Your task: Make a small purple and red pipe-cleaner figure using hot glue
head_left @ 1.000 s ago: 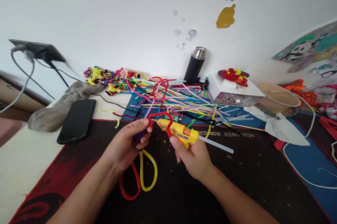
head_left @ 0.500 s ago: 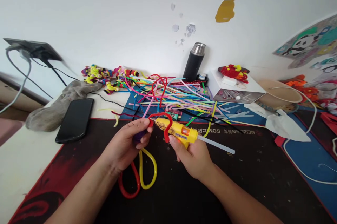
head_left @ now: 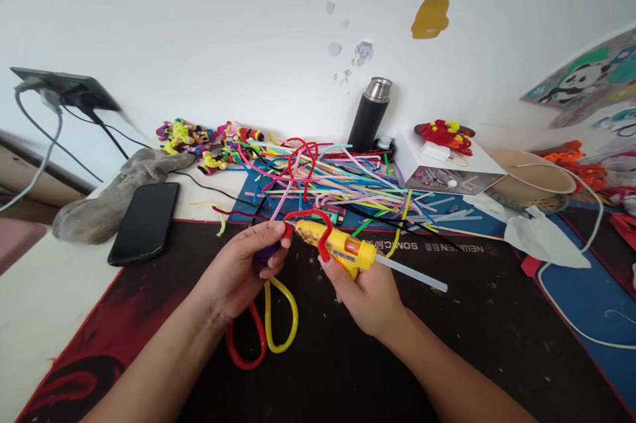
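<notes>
My right hand (head_left: 370, 290) is closed around a yellow hot glue gun (head_left: 330, 244). A clear glue stick (head_left: 412, 274) juts from the gun's back end. Its nozzle points at the fingertips of my left hand (head_left: 253, 260). Those fingers pinch a red pipe cleaner (head_left: 322, 221), which arches over the gun to my right thumb. Something purple (head_left: 265, 255) sits partly hidden inside my left palm. Below that hand, a red loop (head_left: 247, 343) and a yellow loop (head_left: 281, 317) of thick cord rest over the dark mat; where they attach is covered by the hand.
Behind my hands lies a heap of coloured pipe cleaners (head_left: 342, 178). A black thermos (head_left: 370, 117) stands by the wall, left of a white box (head_left: 447, 168). On the left are a phone (head_left: 144, 224), a grey plush item (head_left: 114, 204) and small colourful figures (head_left: 181, 138).
The view has shifted slightly. Both hands keep their grip, with the glue gun nozzle still at my left fingertips. The red pipe cleaner's arch has moved a little against the gun.
</notes>
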Available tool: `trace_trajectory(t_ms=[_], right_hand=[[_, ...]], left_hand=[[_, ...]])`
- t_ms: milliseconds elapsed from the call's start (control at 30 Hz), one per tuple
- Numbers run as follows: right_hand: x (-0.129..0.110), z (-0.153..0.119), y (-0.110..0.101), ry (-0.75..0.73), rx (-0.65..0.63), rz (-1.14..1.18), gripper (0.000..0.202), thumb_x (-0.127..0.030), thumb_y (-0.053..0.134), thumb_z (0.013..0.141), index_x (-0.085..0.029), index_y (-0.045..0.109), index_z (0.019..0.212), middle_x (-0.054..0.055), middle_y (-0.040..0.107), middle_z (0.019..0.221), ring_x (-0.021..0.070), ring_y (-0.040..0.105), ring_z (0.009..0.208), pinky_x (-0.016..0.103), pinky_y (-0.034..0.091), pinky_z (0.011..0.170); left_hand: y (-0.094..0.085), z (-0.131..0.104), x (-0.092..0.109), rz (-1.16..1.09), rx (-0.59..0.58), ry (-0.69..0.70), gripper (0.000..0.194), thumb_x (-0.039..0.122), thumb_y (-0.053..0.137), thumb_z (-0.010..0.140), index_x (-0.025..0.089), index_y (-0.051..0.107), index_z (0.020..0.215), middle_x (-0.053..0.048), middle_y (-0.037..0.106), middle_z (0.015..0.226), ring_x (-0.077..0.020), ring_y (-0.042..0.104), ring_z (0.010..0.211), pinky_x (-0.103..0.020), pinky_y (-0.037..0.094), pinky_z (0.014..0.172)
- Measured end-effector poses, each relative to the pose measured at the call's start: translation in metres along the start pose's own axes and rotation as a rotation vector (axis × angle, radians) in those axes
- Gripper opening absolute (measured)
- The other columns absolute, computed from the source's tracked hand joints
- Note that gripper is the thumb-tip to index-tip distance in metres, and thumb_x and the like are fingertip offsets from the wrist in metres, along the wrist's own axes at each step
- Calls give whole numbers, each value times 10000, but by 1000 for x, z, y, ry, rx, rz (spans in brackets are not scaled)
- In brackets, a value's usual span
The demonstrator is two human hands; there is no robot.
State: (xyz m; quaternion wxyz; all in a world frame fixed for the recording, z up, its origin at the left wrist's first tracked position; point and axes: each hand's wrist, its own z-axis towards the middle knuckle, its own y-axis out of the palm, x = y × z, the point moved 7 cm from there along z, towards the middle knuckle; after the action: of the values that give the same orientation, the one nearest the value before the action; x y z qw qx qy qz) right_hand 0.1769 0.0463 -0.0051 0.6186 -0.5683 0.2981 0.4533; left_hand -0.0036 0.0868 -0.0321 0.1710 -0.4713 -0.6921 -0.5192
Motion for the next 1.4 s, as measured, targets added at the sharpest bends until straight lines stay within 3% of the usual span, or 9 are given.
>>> trace_trajectory(t_ms=[467, 1033, 1400], right_hand=[[-3, 0, -2, -15, 21, -8, 417, -562, 591, 1096, -236, 763, 900, -3, 610, 549, 204, 674, 572, 269, 511, 530], [-8, 3, -3, -37, 21, -29, 297, -435, 599, 1067, -235, 726, 888, -23, 587, 538, 196, 646, 545, 290, 532, 577], [-4, 0, -4, 6, 46, -25, 376, -540, 612, 1079, -239, 775, 923, 9, 621, 543, 239, 724, 625, 289, 540, 549]], left_hand=[[0, 0, -3, 4, -42, -25, 375, 340, 1035, 679, 114, 742, 744, 1, 625, 658, -52, 416, 485, -153, 323, 386], [3, 0, -2, 8, -105, -24, 335, 341, 995, 740, 108, 755, 717, 5, 579, 634, -57, 388, 498, -147, 333, 387], [4, 0, -1, 3, -119, -25, 322, 321, 974, 769, 100, 745, 719, 11, 564, 625, -54, 381, 489, -156, 325, 389]])
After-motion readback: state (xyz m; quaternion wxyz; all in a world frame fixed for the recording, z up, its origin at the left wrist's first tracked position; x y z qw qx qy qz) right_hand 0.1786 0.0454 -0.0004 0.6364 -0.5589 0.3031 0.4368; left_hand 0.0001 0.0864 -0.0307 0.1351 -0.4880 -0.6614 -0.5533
